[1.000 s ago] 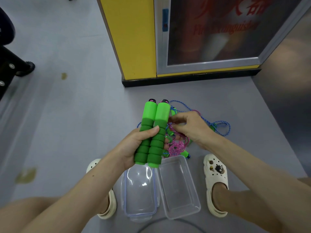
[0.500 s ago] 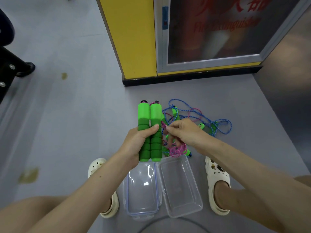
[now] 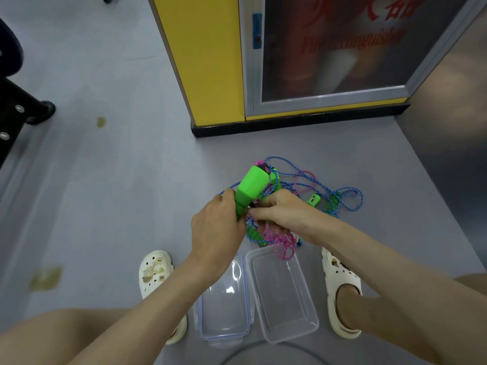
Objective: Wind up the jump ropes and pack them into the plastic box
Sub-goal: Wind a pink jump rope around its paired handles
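Two green foam handles [image 3: 251, 188] sit side by side in the left hand [image 3: 216, 230], whose fingers curl round their lower halves. Held as one bundle, they likely serve as a core to wrap the cord around. The right hand [image 3: 283, 210] is up against that bundle, its fingers closed in a pinch on the pink rope [image 3: 282, 242] just where it meets the handles, probably to keep it taut while a turn is laid. Slack pink loops hang below the hands, the lowest over the far rim of the plastic box [image 3: 286, 299]. That box lies open and empty on the floor [image 3: 118, 180] between the white shoes [image 3: 155, 272], within easy reach, its lid [image 3: 224, 304] touching its left side. A blue rope [image 3: 347, 192] lies tangled on the floor beyond the right hand, not yet wound.
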Demonstrator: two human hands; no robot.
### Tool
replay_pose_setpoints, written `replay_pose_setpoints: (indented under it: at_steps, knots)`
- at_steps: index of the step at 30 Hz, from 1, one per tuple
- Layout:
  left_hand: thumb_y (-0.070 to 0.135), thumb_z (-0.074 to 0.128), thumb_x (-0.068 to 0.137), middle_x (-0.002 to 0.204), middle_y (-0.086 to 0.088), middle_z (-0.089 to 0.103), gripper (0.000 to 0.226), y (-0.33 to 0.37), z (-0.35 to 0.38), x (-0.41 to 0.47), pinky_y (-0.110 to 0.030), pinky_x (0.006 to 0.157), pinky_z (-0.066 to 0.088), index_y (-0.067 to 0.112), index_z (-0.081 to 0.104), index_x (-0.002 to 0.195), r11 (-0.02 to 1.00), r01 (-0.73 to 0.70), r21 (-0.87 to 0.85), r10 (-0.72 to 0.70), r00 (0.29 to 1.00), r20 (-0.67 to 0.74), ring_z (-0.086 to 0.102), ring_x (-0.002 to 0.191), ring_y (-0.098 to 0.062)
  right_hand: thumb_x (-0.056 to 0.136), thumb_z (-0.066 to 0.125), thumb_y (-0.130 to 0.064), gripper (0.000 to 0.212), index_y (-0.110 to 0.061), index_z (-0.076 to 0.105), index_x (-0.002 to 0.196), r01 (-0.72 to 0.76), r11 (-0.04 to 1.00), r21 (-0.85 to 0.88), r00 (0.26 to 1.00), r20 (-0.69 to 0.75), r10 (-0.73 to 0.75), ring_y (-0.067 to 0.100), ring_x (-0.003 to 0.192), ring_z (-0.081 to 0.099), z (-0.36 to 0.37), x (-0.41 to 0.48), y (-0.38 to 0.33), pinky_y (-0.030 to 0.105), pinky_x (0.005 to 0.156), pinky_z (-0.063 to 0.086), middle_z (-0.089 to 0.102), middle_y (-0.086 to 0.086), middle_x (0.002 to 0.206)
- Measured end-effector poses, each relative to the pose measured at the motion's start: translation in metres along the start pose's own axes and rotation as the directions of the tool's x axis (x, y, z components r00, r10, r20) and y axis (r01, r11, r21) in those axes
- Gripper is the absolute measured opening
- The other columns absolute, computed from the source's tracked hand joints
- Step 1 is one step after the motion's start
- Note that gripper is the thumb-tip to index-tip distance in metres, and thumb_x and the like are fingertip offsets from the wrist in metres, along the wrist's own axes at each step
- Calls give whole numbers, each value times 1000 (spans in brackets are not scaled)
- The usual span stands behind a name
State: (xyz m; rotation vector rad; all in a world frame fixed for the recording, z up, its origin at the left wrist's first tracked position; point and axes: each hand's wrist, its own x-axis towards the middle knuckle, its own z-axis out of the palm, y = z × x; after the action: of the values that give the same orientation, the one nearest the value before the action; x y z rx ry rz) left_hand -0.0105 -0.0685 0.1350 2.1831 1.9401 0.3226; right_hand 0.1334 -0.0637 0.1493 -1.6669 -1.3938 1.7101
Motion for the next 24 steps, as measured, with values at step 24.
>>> replay_pose_setpoints:
  at_steps: [24]
  knots:
    - [43, 71, 77, 109, -1, 55, 53, -1, -5, 9, -22, 68, 52, 21, 41, 116, 438, 474, -764, 58, 833, 550, 63, 88, -11, 94, 52, -29, 27, -12, 54, 72, 33, 885, 464, 982, -179, 57, 0, 27, 40, -1, -2, 7, 10, 33, 29, 43, -11, 32]
